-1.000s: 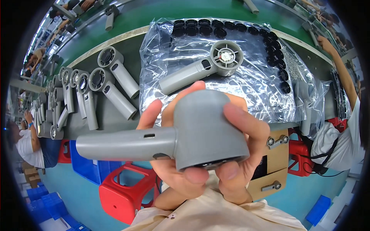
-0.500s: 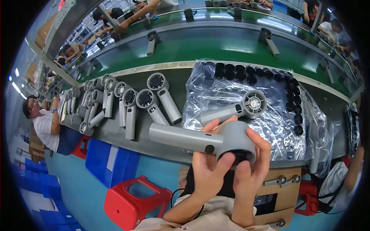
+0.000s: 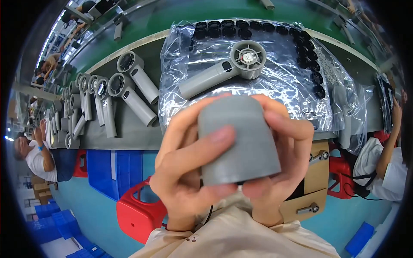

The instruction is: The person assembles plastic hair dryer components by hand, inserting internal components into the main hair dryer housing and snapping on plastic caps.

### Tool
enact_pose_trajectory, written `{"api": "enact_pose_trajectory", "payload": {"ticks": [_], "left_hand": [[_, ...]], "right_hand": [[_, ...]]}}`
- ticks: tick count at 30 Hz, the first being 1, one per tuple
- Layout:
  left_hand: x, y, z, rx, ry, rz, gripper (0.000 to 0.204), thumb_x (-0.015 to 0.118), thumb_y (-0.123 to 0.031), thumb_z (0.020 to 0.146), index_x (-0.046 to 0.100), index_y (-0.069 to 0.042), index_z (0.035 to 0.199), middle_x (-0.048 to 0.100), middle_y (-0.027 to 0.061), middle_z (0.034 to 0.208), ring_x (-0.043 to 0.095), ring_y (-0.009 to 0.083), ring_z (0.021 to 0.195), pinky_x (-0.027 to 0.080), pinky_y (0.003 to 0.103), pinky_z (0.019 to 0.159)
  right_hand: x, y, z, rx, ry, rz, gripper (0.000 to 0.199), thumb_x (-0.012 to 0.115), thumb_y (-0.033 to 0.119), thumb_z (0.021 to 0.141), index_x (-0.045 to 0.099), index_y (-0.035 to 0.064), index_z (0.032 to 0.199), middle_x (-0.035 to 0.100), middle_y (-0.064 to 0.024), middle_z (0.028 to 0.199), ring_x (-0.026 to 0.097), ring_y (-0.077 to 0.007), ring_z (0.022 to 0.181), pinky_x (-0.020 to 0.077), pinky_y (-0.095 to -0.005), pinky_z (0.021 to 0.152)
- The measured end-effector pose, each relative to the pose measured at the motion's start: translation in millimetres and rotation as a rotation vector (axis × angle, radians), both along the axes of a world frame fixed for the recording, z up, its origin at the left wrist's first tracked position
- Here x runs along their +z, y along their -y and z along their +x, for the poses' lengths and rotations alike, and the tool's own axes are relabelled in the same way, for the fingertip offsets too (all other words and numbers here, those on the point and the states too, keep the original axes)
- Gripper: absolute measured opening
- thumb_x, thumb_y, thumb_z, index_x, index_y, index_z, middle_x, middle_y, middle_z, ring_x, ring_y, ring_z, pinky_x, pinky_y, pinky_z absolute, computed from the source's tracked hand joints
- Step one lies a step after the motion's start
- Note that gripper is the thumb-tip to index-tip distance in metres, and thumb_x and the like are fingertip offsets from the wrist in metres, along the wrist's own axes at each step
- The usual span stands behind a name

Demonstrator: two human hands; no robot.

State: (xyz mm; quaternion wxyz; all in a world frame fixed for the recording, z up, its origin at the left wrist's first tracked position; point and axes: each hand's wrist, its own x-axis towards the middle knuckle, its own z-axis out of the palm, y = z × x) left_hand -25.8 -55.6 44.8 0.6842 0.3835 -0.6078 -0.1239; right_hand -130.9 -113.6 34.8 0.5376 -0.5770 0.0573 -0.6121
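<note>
Close to the camera, I hold a grey handheld fan (image 3: 243, 148) by its round head; its handle is hidden from sight. My left hand (image 3: 178, 170) is wrapped round the left side, with one finger lying across the smooth grey wall. Around the other side curl the fingers of my right hand (image 3: 294, 146). Both thumbs press at the lower rim. Just beyond my hands, a second grey fan (image 3: 206, 80) lies on a clear plastic bag (image 3: 279, 92), its inner hub and spokes showing. Black round caps (image 3: 228, 28) line the bag's far and right sides.
Several grey fans (image 3: 142, 81) lie along the left of the bench (image 3: 137, 139). Beyond runs a green conveyor belt (image 3: 189, 13) carrying fan parts. A red stool (image 3: 133, 219) and blue bin (image 3: 101, 172) stand below left; a cardboard box (image 3: 316, 180) is below right. Co-workers sit on both sides.
The fan has come up nearer the camera and turned, so its handle no longer shows to the left. My left hand now wraps its head. The view has shifted.
</note>
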Motion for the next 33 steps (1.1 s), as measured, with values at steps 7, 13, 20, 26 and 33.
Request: {"api": "enact_pose_trajectory", "payload": {"ticks": [7,13,20,26,33], "left_hand": [[-11,-11,-21,0.194,-0.445,0.029,0.048,0.059,-0.023,0.085,0.04,-0.003,0.125,0.037,0.0357,0.125,0.046,0.0404,0.114,0.038,0.047,0.093],[-4,4,-11,0.083,-0.442,-0.007,0.057,0.07,-0.036,0.077,0.046,-0.002,0.115,0.04,0.0377,0.12,0.049,0.0405,0.109,0.042,0.046,0.088],[-15,11,7,-0.127,-0.325,-0.123,0.042,0.067,-0.032,0.08,0.05,-0.005,0.105,0.049,0.037,0.11,0.052,0.0397,0.104,0.046,0.045,0.084],[-24,-8,8,0.103,-0.468,0.096,0.04,0.068,-0.029,0.079,0.049,-0.007,0.106,0.047,0.0341,0.117,0.05,0.0376,0.109,0.043,0.043,0.089],[-17,-21,20,0.082,-0.589,0.153,0.059,0.08,-0.025,0.067,0.041,-0.006,0.106,0.042,0.0357,0.123,0.048,0.0361,0.113,0.04,0.041,0.093]], "right_hand": [[-3,-6,-1,-0.004,-0.195,-0.15,0.07,0.068,0.022,0.08,0.032,-0.008,0.131,0.044,-0.02,0.126,0.046,-0.0268,0.114,0.0364,-0.0344,0.097],[2,-6,-5,-0.012,-0.298,-0.133,0.076,0.073,0.024,0.075,0.032,-0.0078,0.131,0.046,-0.0187,0.121,0.049,-0.0225,0.106,0.0415,-0.0333,0.09],[6,-6,-8,0.035,-0.403,-0.014,0.068,0.078,0.017,0.068,0.047,-0.0074,0.123,0.049,-0.0176,0.115,0.053,-0.0215,0.098,0.0442,-0.0297,0.08],[3,3,0,0.094,-0.487,0.049,0.064,0.079,0.008,0.062,0.053,-0.0028,0.119,0.055,-0.0141,0.107,0.055,-0.0156,0.088,0.0443,-0.0228,0.07],[34,0,0,0.057,-0.639,-0.074,0.061,0.074,0.002,0.057,0.057,0.0018,0.116,0.058,-0.0104,0.097,0.056,-0.0186,0.079,0.0448,-0.0263,0.063]]}}
